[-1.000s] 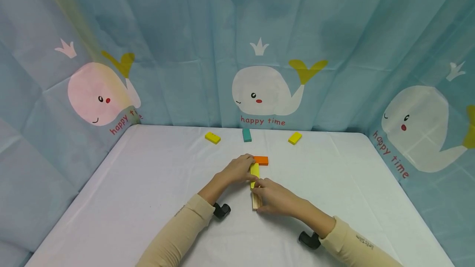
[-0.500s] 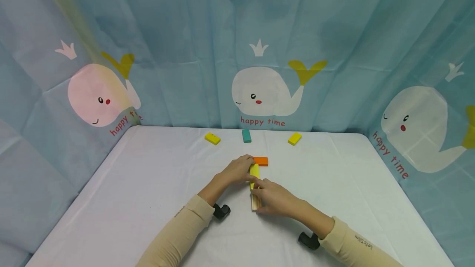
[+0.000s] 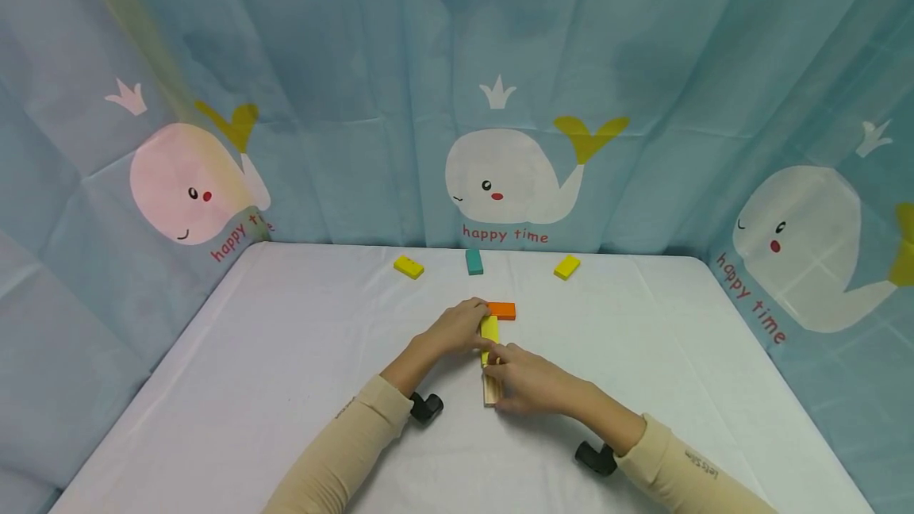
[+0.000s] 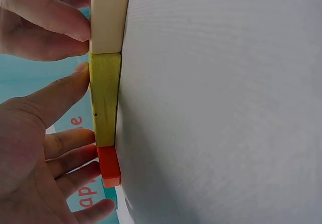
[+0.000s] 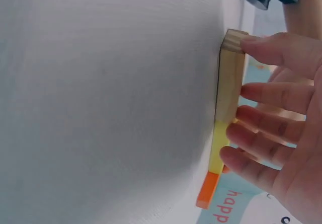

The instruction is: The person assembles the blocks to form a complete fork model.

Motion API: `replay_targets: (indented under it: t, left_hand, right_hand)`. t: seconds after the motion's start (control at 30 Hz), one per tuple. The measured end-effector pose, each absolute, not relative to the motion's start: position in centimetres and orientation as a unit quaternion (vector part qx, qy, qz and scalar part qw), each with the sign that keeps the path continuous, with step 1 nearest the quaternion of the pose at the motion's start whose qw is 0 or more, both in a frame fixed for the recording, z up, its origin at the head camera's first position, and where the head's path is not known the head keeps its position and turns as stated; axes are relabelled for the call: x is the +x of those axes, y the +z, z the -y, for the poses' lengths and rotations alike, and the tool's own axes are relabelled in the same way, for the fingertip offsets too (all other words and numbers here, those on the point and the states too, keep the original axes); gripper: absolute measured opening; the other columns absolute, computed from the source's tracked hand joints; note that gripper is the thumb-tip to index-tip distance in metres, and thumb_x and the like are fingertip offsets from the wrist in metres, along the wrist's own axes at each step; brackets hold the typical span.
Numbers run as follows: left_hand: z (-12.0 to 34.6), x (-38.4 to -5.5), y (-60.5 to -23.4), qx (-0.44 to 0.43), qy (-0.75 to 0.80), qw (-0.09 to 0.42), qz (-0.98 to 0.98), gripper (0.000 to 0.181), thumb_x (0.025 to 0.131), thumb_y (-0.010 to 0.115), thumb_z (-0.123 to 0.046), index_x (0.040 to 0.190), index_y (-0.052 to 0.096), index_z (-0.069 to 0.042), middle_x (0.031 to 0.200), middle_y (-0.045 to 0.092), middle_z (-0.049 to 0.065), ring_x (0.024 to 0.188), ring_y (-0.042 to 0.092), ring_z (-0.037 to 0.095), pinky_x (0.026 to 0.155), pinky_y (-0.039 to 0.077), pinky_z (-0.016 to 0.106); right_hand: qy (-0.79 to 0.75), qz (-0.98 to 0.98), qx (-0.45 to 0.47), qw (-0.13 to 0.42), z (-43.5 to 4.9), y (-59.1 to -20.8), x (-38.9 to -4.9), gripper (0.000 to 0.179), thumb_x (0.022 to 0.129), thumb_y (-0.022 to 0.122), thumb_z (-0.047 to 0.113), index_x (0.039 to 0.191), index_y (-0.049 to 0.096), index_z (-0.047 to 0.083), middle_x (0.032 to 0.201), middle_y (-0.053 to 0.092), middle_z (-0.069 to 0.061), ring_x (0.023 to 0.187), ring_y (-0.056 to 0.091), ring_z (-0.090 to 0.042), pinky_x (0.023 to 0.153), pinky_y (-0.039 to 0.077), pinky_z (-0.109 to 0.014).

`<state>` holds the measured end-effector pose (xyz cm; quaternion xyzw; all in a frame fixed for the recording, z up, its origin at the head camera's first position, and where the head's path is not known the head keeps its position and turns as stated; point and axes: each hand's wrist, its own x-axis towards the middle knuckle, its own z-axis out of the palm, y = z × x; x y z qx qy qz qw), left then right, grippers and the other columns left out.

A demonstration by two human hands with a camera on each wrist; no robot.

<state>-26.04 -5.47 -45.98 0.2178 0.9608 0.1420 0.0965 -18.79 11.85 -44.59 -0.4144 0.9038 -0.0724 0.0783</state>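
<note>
A plain wooden block [image 3: 491, 391], a yellow block [image 3: 489, 330] and an orange block [image 3: 502, 311] lie on the white table. The plain and yellow ones meet end to end; the orange one lies crosswise at the yellow one's far end. My left hand [image 3: 457, 328] touches the top of the yellow block [image 4: 105, 98] with thumb and fingertips, fingers fairly straight. On the plain block [image 5: 230, 83] rest my right hand's [image 3: 531, 379] thumb, at the near end, and extended fingers farther along. Part of the plain and yellow blocks is hidden by my right hand in the head view.
At the table's [image 3: 286, 324] far side lie a yellow block [image 3: 408, 266] on the left, a teal block [image 3: 474, 262] in the middle and another yellow block [image 3: 567, 267] on the right. A blue curtain [image 3: 357, 101] with printed whales hangs behind and along the sides.
Both hands stay in place on the blocks. The plain block's near end has shifted very slightly left; the other blocks look still.
</note>
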Motion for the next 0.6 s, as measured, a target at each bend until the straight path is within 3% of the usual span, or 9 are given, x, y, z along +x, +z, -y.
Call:
replay_targets:
  t: [0.6]
  left_hand:
    - [5.56, -26.09, -46.04, 0.219, 0.146, 0.098, -0.96, 0.066, 0.083, 0.075, -0.044, 0.134, 0.055, -0.006, 0.142, 0.052, 0.008, 0.128, 0.052, 0.023, 0.108, 0.045, 0.038]
  right_hand:
    - [-0.083, -0.899, -0.423, 0.079, -12.09, -44.79, -19.02, 0.054, 0.082, 0.078, 0.035, 0.127, 0.065, 0.009, 0.133, 0.055, -0.008, 0.114, 0.056, -0.021, 0.097, 0.052, -0.035]
